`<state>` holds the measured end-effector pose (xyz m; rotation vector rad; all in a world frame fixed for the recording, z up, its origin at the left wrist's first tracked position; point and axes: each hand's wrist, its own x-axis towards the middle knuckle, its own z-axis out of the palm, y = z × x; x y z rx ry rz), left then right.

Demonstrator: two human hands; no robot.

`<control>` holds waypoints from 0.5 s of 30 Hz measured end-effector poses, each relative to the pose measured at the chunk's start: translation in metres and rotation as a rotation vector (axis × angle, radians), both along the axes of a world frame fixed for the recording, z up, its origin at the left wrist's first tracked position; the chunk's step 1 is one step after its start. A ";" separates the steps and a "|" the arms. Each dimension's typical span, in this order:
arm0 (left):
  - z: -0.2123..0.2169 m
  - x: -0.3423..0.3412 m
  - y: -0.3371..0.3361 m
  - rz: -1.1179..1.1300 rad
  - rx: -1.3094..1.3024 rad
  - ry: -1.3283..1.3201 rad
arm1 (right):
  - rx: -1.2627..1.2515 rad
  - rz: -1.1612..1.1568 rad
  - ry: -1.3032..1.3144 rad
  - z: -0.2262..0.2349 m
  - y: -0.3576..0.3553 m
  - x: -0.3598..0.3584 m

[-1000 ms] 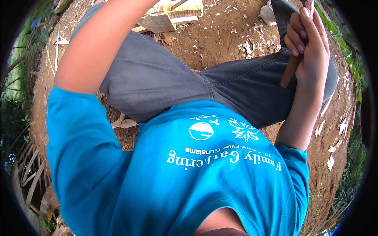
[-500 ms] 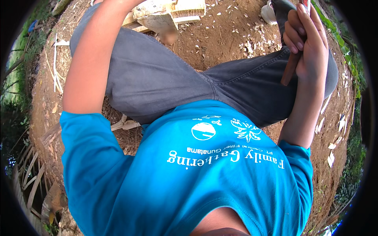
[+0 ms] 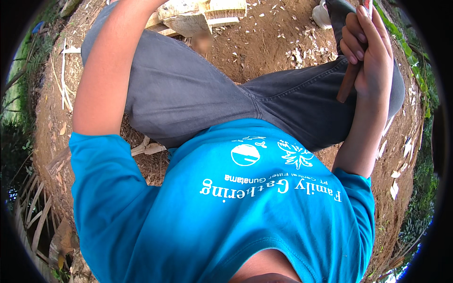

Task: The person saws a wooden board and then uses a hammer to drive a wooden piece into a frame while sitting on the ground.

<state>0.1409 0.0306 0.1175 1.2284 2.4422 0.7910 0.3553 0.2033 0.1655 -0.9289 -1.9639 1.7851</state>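
Note:
My right hand is closed around a brown wooden handle, raised above my right knee. The handle's lower end sticks out below my fingers. A bit of red and pale metal shows at its upper end, where the picture cuts it off, so I cannot tell the kind of tool. My left forearm reaches up past my left thigh, and the hand lies beyond the top edge. Nearest to that arm are pale cut wood pieces on the ground in front of me.
I sit with legs bent apart on brown soil scattered with wood chips. A white container stands near my right foot. Thin pale strips lie at the left, dry fronds at lower left. Green plants edge both sides.
My left forearm has shifted slightly to the left. My right hand keeps its place and its hold on the wooden handle.

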 end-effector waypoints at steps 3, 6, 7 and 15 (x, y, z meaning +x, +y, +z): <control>0.001 0.002 -0.001 0.029 -0.025 -0.028 | -0.025 0.016 -0.018 -0.002 0.002 -0.001; 0.002 0.002 0.003 0.022 -0.019 -0.036 | -0.112 0.070 -0.028 -0.005 0.017 0.001; 0.000 0.000 0.004 0.007 -0.005 -0.034 | -0.077 0.037 -0.024 -0.004 0.017 0.004; 0.010 0.010 0.002 -0.003 0.031 -0.008 | -0.038 0.014 0.019 0.001 0.002 -0.001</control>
